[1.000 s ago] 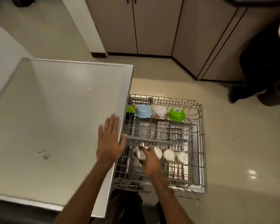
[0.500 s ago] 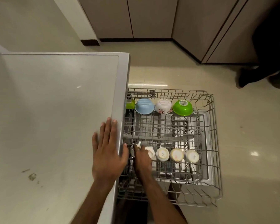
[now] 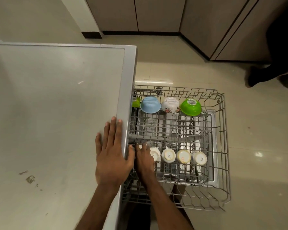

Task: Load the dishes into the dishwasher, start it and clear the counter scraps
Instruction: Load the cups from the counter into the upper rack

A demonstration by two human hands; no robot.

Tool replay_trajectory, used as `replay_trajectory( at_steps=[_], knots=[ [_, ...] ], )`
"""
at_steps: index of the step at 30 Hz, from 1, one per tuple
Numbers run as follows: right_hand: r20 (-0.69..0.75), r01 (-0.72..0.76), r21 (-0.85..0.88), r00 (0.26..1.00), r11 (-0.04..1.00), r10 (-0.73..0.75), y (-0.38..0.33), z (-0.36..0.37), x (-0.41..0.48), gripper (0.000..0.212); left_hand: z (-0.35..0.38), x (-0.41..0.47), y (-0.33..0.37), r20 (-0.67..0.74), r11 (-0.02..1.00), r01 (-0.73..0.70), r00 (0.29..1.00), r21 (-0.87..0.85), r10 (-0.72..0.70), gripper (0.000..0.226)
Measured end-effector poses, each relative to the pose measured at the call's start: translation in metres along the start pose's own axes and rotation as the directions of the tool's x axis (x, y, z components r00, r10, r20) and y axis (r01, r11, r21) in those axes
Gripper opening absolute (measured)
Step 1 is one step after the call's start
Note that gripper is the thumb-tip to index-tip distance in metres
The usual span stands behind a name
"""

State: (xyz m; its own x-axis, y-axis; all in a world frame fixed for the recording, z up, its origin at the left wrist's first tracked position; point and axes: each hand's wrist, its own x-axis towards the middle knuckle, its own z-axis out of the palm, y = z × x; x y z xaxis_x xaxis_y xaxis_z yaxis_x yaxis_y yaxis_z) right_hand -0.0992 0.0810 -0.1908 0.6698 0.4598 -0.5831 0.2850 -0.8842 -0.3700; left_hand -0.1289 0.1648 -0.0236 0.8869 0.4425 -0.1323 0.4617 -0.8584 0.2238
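1. The single head-worn camera looked steeply down from above the person's forearms point(image 3: 165, 205), close over the counter point(image 3: 48, 113) edge and the pulled-out dishwasher rack point(image 3: 224, 130).
2. It faced forward toward the cabinets point(image 3: 156, 14) beyond the floor point(image 3: 256, 163), the wide lens bowing straight lines near the frame's edges.

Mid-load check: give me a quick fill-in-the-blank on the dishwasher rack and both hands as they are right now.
1. The left hand rests flat on the ____ edge.
2. Between the blue bowl and the green bowl sits a ____ flowered bowl.
3. The right hand reaches among the upside-down ____ in the near row of the rack.
Missing words: counter; white; cups.
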Motion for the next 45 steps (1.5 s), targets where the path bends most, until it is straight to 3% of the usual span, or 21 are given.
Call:
replay_trajectory(
  at_steps=[17,34,43,45],
  knots=[
    [0.082,-0.057,-0.111,0.994,0.992,0.066,0.011,0.013,0.012,0.070,0.001,0.000,0.000,-0.016,1.000,-0.008,1.000,-0.003,0.008,0.082],
    [0.072,-0.004,-0.153,0.997,0.988,0.015,0.018,0.009,0.011,0.071,0.004,0.000,-0.001,-0.032,1.000,-0.007,0.999,0.011,0.007,0.083],
    [0.055,0.080,-0.127,0.996,0.989,-0.074,0.033,0.013,-0.003,0.089,0.004,-0.001,-0.001,-0.062,1.000,-0.022,0.998,0.011,0.022,0.082],
    [0.038,0.097,-0.133,0.995,0.986,-0.092,0.040,0.015,-0.009,0.083,0.005,-0.001,-0.001,-0.072,1.000,-0.021,0.997,0.014,0.022,0.082]
  ],
)
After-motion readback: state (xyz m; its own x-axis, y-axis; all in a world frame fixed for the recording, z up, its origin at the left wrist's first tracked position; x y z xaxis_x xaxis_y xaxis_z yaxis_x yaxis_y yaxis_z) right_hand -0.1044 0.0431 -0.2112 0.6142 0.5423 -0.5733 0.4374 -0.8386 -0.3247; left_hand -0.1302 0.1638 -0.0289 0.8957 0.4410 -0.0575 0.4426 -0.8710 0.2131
